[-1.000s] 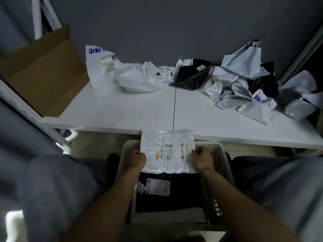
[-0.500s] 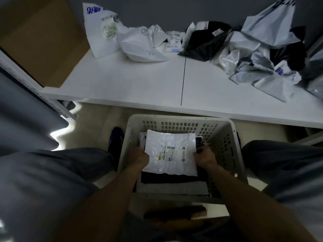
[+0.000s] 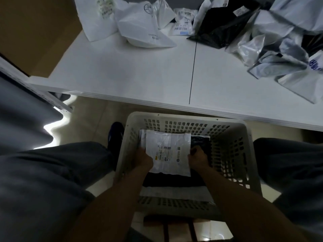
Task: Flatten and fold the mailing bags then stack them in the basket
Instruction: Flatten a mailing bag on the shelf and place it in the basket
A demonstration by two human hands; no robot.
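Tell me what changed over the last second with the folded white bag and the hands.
The folded white bag went from above the basket's far rim down inside it, onto the dark folded bags. The left hand and right hand went down with it and still grip its sides. The unfolded bags on the table stayed as they were.

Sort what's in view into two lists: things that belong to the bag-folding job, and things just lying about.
Job: folded white bag, left hand, right hand, basket, black bag and crumpled bags waiting on the table.

Lying about: cardboard box, shoe.
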